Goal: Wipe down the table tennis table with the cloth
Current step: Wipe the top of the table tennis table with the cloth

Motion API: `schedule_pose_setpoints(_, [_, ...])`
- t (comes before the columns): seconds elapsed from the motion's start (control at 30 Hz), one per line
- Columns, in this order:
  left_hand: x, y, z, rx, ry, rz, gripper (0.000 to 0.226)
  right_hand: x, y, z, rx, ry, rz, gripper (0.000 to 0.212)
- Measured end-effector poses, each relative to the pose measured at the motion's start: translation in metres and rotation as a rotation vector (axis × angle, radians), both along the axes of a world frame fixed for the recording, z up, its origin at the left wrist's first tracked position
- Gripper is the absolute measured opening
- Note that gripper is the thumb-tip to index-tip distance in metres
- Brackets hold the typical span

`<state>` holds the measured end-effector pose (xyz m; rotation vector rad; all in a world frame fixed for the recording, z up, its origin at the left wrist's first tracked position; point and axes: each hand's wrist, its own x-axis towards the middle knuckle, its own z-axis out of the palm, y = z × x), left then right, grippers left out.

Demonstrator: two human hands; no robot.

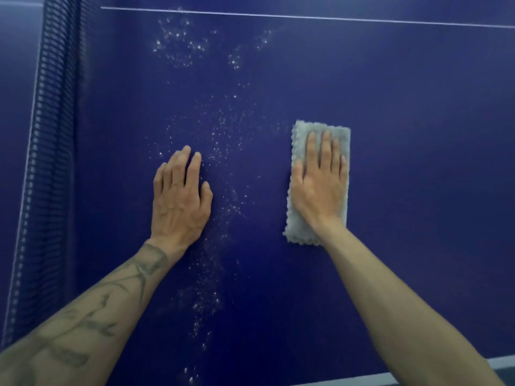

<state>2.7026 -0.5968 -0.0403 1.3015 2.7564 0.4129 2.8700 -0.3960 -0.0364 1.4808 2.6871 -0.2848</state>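
A person leans over a deep blue, matte surface (418, 107), both bare forearms reaching in from the bottom of the frame. The right hand (320, 188) lies palm-down on a grey cloth (302, 227), its fingers (326, 149) straight, close together and pressed flat rather than curled round the fabric. The cloth is a folded rectangle of nubbly, fleecy weave with scalloped edges, its long side running away from the person; it sits flat on the surface to the right of centre, showing past the hand at the far end, along the left side and at the near corner.

The left hand (181, 196) rests flat on the bare surface well apart from the cloth, fingers extended and only slightly spread, holding nothing. The left forearm carries dark tattoo lines.

Between the two hands a loose band of pale specks (220, 207) runs from the near edge toward the far side, thickening into clusters near a thin white line (306, 16) that crosses the top. A dark mesh net (53, 135) with a white top band stands along the left. A pale edge stripe (498, 360) shows at the lower right corner. Right of the cloth the blue surface lies open and unmarked, all the way to the frame's edge.
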Motion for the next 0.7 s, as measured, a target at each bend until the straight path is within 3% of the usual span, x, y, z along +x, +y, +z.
schedule_pose_setpoints(0.1, [-0.012, 0.015, -0.008, -0.008, 0.007, -0.007, 0.053, -0.047, 0.011, -0.002, 0.009, 0.043, -0.069, 0.067])
schedule_pose_setpoints(0.23, [-0.014, 0.014, -0.014, 0.008, 0.021, -0.004, 0.055, -0.055, -0.042, -0.007, -0.005, 0.085, 0.296, 0.066])
schedule_pose_setpoints(0.3, [-0.012, 0.015, -0.014, 0.016, 0.011, 0.0, 0.055, -0.032, -0.045, -0.007, -0.022, 0.067, 0.375, 0.065])
schedule_pose_setpoints(0.4, [-0.014, 0.017, -0.012, 0.023, 0.008, 0.0, 0.055, -0.023, 0.001, -0.003, -0.02, 0.015, 0.195, 0.066])
schedule_pose_setpoints(0.5, [-0.014, 0.018, -0.013, 0.018, 0.0, 0.003, 0.056, -0.063, 0.049, 0.0, 0.018, 0.007, -0.024, 0.066])
schedule_pose_setpoints(0.57, [-0.015, 0.019, -0.013, 0.026, 0.001, 0.007, 0.056, -0.1, 0.056, -0.002, 0.01, 0.04, -0.056, 0.066])
schedule_pose_setpoints(0.7, [-0.017, 0.018, -0.014, 0.023, 0.008, 0.005, 0.057, -0.117, 0.004, -0.004, -0.002, 0.061, 0.288, 0.067])
